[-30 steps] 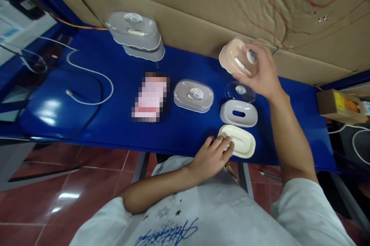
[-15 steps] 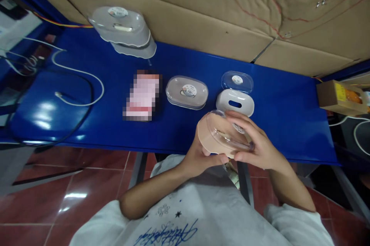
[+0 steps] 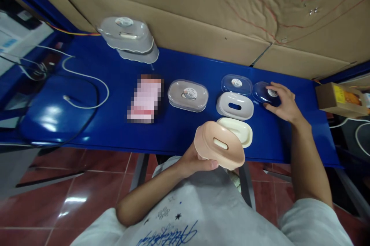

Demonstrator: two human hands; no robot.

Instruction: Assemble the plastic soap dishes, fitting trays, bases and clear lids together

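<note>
My left hand [image 3: 192, 163] is closed around a peach oval soap dish [image 3: 205, 138], tilted above the table's front edge, its thumb on the near rim. A cream piece shows in the dish's slot. My right hand [image 3: 286, 103] reaches out to the right, with thumb and fingers around a clear lid [image 3: 258, 93] on the table. Left of that lid lies another clear lid [image 3: 227, 84] with a round label. A white slotted soap dish [image 3: 221, 109] sits just in front of it. The cream tray [image 3: 244, 134] is nearer me, partly hidden by the peach dish.
On the blue table [image 3: 179, 132] a lidded greyish soap dish [image 3: 187, 88] stands beside a blurred pink rectangular item [image 3: 146, 97]. Stacked lidded containers [image 3: 127, 41] are at the back left. Cables [image 3: 107, 88] run along the left, and a cardboard box [image 3: 329, 97] stands at the right end.
The clear lid has come off the peach dish. My right hand has carried it right, down to the table. My left hand keeps the dish, now lower, and the cream tray shows behind it.
</note>
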